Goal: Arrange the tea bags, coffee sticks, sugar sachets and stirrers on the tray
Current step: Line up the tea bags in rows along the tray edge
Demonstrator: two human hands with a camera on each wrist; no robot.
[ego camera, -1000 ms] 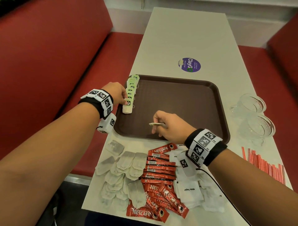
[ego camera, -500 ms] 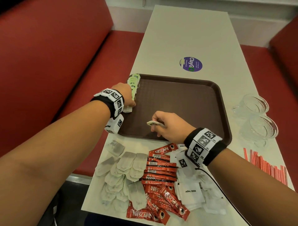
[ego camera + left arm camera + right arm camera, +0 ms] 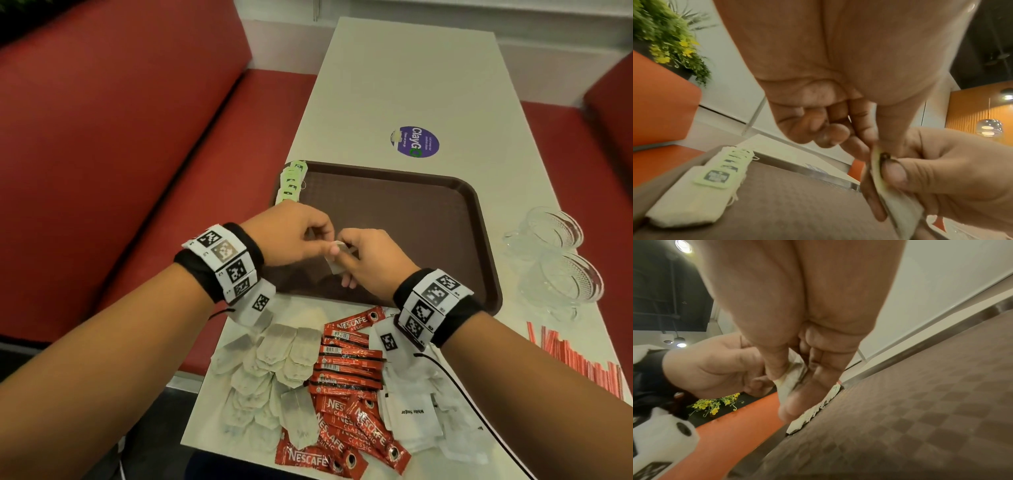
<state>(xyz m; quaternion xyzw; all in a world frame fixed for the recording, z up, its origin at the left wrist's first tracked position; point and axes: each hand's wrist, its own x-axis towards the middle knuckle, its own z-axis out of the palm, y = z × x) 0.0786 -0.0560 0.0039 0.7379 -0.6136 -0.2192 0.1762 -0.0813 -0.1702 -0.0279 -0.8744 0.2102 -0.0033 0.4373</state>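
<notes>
Over the brown, checker-textured plastic tray (image 3: 428,205), both hands meet: the right hand (image 3: 370,263) pinches a flat paper tea bag (image 3: 337,262), and the left hand's (image 3: 291,236) grip closes on its top edge. Green-tagged tea bags (image 3: 291,183) line the tray's left rim.

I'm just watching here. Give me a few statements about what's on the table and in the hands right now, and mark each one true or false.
1. Both hands meet over the brown tray. True.
2. The right hand holds a red coffee stick. False: it pinches a tea bag, which the left hand also touches.
3. A row of tea bags lies along the tray's left edge. True.
4. The coffee sticks are on the tray. False: they lie on the table, nearer the person.
5. The red stirrers lie right of the tray. True.
</notes>
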